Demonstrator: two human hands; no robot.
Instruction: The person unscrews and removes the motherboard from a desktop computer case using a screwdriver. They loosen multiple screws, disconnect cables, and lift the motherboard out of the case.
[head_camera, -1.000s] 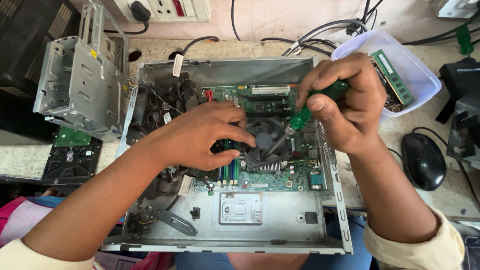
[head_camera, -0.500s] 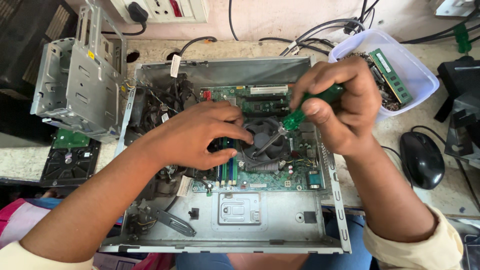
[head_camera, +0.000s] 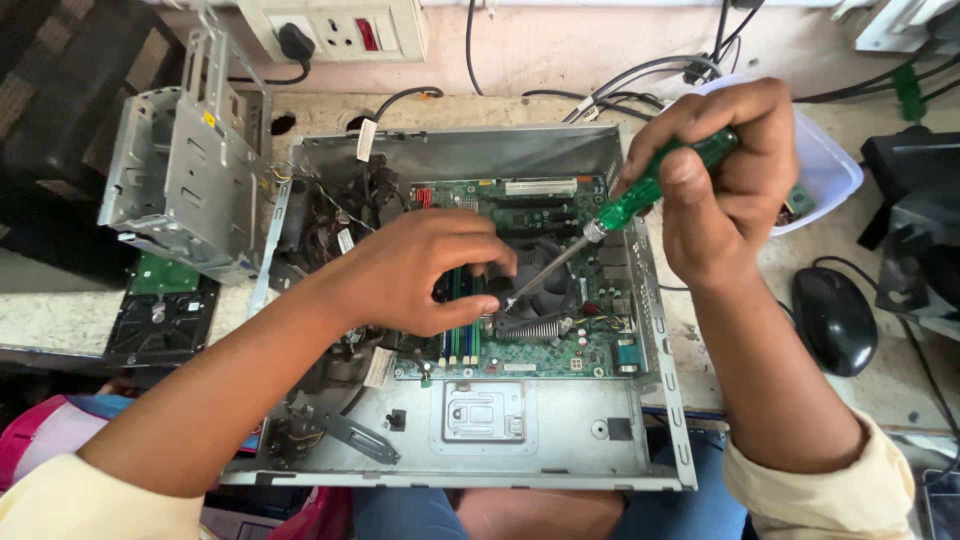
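An open desktop computer case (head_camera: 470, 440) lies flat in front of me, its green motherboard (head_camera: 545, 205) exposed. My right hand (head_camera: 720, 175) grips a green-handled screwdriver (head_camera: 655, 185), whose metal shaft slants down-left to the cooler fan (head_camera: 548, 290) in the middle of the board. My left hand (head_camera: 420, 270) rests on the board over the memory slots, thumb and fingers curled beside the screwdriver's tip at the fan's left edge. The tip itself is partly hidden by my fingers.
A removed metal drive cage (head_camera: 185, 165) stands at the left, above a bare hard drive (head_camera: 160, 315). A translucent plastic tub (head_camera: 825, 170) holding circuit boards sits behind my right hand. A black mouse (head_camera: 835, 320) lies at the right. A wall socket (head_camera: 340, 30) and cables run along the back.
My right hand has lifted and tilted the screwdriver, so its shaft now shows, angled down to the fan. My left hand has stayed on the board.
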